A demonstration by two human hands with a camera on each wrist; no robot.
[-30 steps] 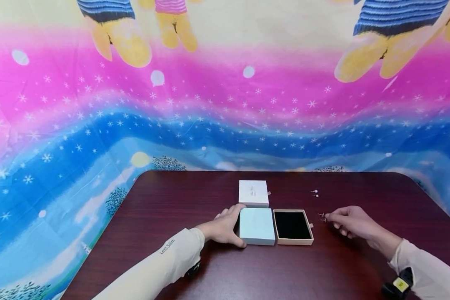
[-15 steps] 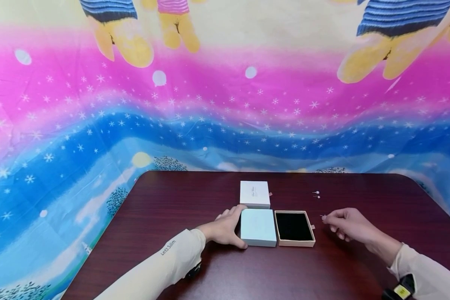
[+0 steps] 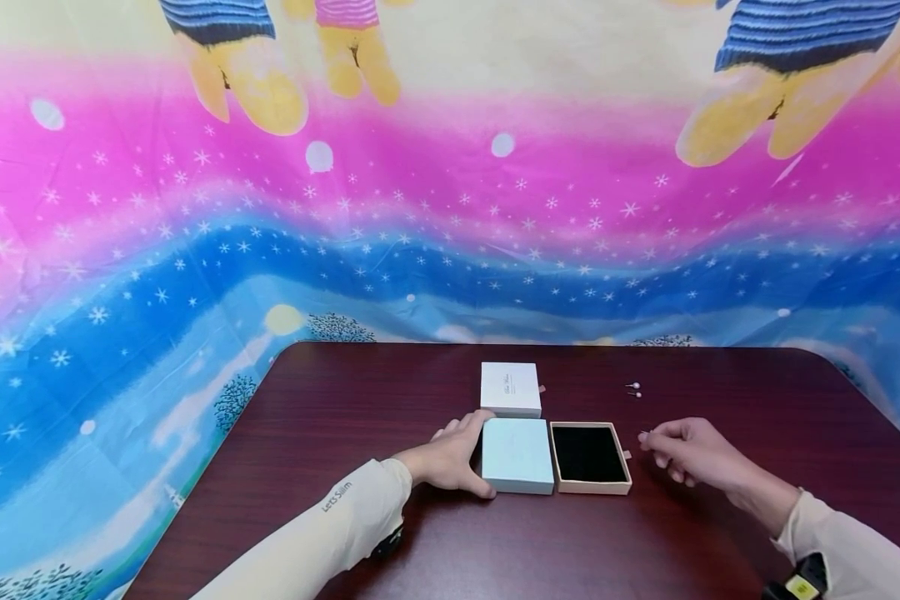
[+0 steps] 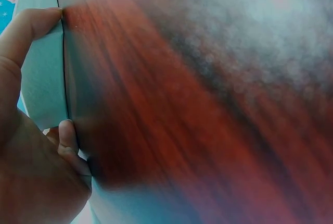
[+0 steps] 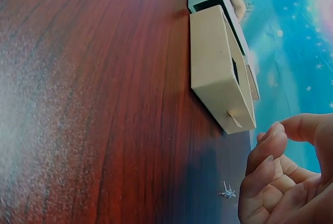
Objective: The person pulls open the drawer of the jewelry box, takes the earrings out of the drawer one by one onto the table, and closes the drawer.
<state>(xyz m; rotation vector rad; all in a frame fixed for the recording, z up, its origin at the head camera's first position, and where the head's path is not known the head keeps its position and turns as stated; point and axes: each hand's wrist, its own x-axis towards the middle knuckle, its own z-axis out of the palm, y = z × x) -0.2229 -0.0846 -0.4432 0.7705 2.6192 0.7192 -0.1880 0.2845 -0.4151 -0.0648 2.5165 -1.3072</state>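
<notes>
My left hand (image 3: 450,457) holds the left side of a pale blue box sleeve (image 3: 517,454), thumb at its near corner and fingers along the side to the far corner. Close against the sleeve's right side lies its cream drawer (image 5: 210,52), with a black pad (image 3: 588,452) inside and a small pull tab (image 5: 233,119) on the right. Just right of the tab, my right hand (image 3: 693,450) pinches a tiny stud earring between thumb and forefinger, mostly hidden by the fingertips. A silver star-shaped earring (image 5: 227,190) lies on the table beneath that hand.
Behind the sleeve sits a white box (image 3: 510,387) with printed lettering and a tab. Two pearl earrings (image 3: 635,386) lie farther back on the right of the dark red wooden table (image 3: 375,392). A printed cloth (image 3: 450,208) hangs behind the table.
My right hand has closed on one small earring and shifted slightly left toward the drawer. The left hand stays on the sleeve.
</notes>
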